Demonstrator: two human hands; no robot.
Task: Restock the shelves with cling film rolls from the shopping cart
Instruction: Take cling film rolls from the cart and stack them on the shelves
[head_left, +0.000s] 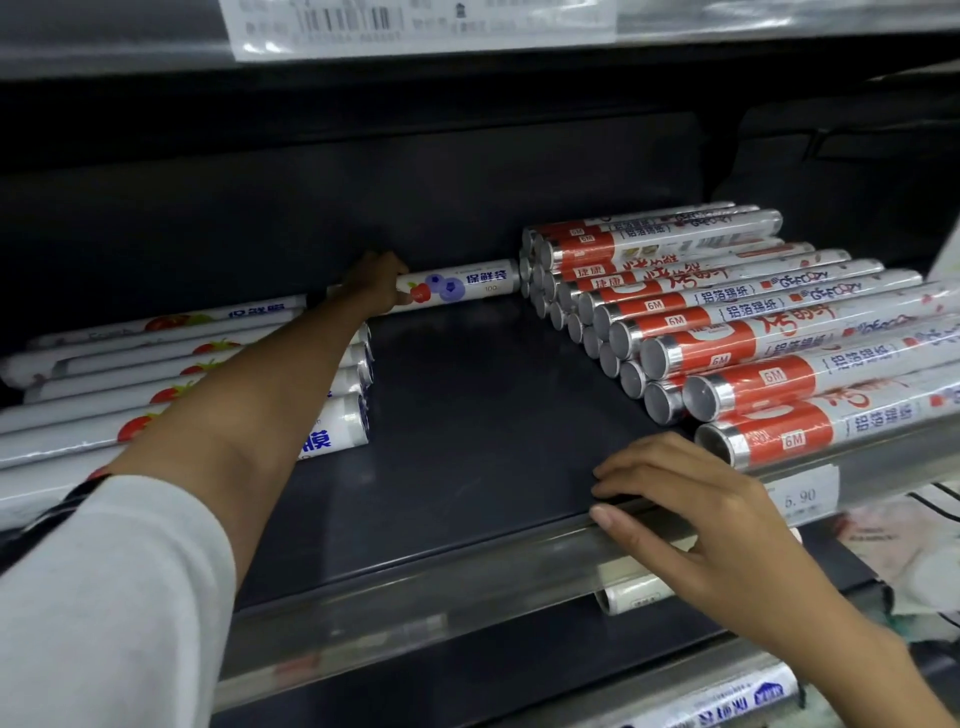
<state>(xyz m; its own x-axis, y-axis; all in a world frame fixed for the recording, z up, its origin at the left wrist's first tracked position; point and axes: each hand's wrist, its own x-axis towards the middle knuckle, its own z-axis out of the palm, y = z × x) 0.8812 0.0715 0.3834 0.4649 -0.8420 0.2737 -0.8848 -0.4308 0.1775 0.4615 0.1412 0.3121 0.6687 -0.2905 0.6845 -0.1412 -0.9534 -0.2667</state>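
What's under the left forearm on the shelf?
White strawberry-print rolls lie beneath the left forearm; their middle sections are covered. The left hand grips a blueberry-print roll.

We face a dark metal shelf (467, 395) with a dark back panel (311, 197), dim toward the rear. A clear plastic rail (415, 587) runs along its front edge and carries a price tag (802, 496). Above us sits a barcode label (415, 23), and a lower shelf (519, 673) shows beneath.
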